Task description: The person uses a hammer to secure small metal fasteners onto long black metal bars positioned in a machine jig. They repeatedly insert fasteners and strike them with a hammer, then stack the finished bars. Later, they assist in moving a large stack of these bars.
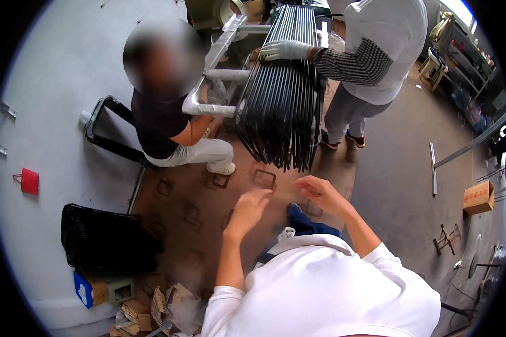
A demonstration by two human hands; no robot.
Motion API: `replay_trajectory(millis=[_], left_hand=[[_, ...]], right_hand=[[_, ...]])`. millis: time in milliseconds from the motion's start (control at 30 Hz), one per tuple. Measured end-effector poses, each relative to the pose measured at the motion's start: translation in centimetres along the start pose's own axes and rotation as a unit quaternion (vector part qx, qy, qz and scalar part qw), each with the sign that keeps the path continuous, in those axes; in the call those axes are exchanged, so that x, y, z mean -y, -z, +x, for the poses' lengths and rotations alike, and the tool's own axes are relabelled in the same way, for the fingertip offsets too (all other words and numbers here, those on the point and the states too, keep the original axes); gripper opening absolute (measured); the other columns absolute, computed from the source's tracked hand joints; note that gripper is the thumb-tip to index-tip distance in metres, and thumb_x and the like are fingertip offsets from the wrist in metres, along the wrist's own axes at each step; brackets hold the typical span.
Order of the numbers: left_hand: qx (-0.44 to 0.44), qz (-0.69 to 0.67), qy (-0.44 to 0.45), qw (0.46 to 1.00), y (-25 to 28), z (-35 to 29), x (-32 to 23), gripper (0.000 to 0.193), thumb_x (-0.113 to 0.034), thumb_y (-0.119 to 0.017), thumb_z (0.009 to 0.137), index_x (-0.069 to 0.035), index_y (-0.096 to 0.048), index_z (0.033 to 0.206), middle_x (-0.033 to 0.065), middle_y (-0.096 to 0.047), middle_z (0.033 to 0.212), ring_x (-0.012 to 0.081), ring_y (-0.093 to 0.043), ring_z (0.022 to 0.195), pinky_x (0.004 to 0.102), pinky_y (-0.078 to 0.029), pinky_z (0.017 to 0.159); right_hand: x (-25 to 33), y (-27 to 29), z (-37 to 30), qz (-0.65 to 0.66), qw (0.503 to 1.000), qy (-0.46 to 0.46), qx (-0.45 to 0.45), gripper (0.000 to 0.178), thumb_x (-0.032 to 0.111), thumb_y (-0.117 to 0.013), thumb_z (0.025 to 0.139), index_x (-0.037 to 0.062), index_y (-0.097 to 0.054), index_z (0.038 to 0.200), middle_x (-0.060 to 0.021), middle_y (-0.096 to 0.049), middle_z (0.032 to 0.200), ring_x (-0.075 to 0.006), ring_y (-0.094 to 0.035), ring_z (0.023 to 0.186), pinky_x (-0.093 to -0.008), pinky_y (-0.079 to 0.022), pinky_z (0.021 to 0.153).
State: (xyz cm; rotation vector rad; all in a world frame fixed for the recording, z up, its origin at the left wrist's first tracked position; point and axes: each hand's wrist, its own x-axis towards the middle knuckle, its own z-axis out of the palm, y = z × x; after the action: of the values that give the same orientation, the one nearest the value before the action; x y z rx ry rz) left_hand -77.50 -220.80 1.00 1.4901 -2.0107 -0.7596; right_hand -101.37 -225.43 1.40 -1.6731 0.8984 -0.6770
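My left hand (249, 211) is held in front of my body with its fingers loosely stretched inward, holding nothing. Across from it, a short gap away, my right hand (319, 194) is also empty, its fingers extended and apart from the thumb. Just beyond both hands, touching neither, a dense row of black bent metal tube frames (281, 112) rests on a rack (222, 74) with pale wrapped bars. On top of that row lies a co-worker's white-gloved hand (287, 50).
A person in a dark shirt (162, 118) sits low at the rack's left; another person in white (385, 45) stands at its right. More black frames (104, 241) are stacked at left, above cardboard scraps (135, 317). A carton (479, 197) and metal T-shaped stand (433, 168) are at right.
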Motion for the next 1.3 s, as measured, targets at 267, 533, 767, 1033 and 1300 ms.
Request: replay_trajectory(millis=[267, 533, 767, 1033, 1300], left_hand=[[0.036, -0.147, 0.177, 0.973, -0.7, -4.6, 3.6, 0.025, -0.009, -0.052, 0.085, -0.004, -0.057, 0.108, 0.0119, -0.059, 0.104, 0.0242, -0.058, 0.094, 0.0309, -0.045, 0.081], [-0.02, -0.102, 0.198, 0.975, 1.1, -2.1, 4.8, 0.024, -0.011, -0.051, 0.086, -0.001, -0.056, 0.107, 0.0121, -0.06, 0.104, 0.0234, -0.059, 0.095, 0.0307, -0.045, 0.082], [0.002, -0.093, 0.142, 0.985, 0.7, 3.6, 3.0, 0.025, -0.012, -0.051, 0.086, -0.001, -0.056, 0.108, 0.0121, -0.06, 0.104, 0.0229, -0.058, 0.096, 0.0308, -0.045, 0.082], [0.074, -0.133, 0.116, 0.982, -1.2, 6.4, 1.9, 0.026, -0.009, -0.051, 0.085, -0.002, -0.056, 0.109, 0.0131, -0.059, 0.104, 0.0252, -0.058, 0.094, 0.0303, -0.045, 0.079], [0.063, -0.099, 0.034, 0.992, -2.2, 9.1, 0.5, 0.025, -0.012, -0.053, 0.085, -0.004, -0.057, 0.108, 0.0132, -0.046, 0.123, 0.0264, -0.047, 0.111, 0.0325, -0.038, 0.09]], right_hand=[[0.8, 3.4, 5.7, -0.133, 0.979, 0.092, -0.122, 0.032, -0.003, -0.051, 0.08, 0.0052, -0.053, 0.11, -0.013, -0.051, 0.119, -0.0293, -0.045, 0.114, -0.0359, -0.038, 0.093], [-0.8, 4.4, 10.7, -0.24, 0.955, 0.132, -0.116, 0.042, 0.001, -0.053, 0.08, 0.0097, -0.047, 0.12, -0.0137, -0.033, 0.137, -0.0311, -0.023, 0.131, -0.0426, -0.018, 0.107], [-2.7, 5.1, 10.0, -0.211, 0.963, 0.113, -0.122, 0.038, 0.002, -0.054, 0.08, 0.0093, -0.049, 0.117, -0.0145, -0.034, 0.136, -0.0316, -0.024, 0.13, -0.0416, -0.022, 0.106], [-4.2, 4.6, 8.7, -0.227, 0.951, 0.153, -0.146, 0.034, -0.001, -0.055, 0.076, 0.0043, -0.053, 0.109, -0.0139, -0.041, 0.131, -0.0297, -0.028, 0.129, -0.0434, -0.021, 0.107], [-5.1, 4.3, 8.9, -0.231, 0.947, 0.154, -0.162, 0.031, -0.004, -0.054, 0.073, 0.0035, -0.058, 0.102, -0.0129, -0.043, 0.129, -0.0281, -0.03, 0.128, -0.0428, -0.023, 0.106]])
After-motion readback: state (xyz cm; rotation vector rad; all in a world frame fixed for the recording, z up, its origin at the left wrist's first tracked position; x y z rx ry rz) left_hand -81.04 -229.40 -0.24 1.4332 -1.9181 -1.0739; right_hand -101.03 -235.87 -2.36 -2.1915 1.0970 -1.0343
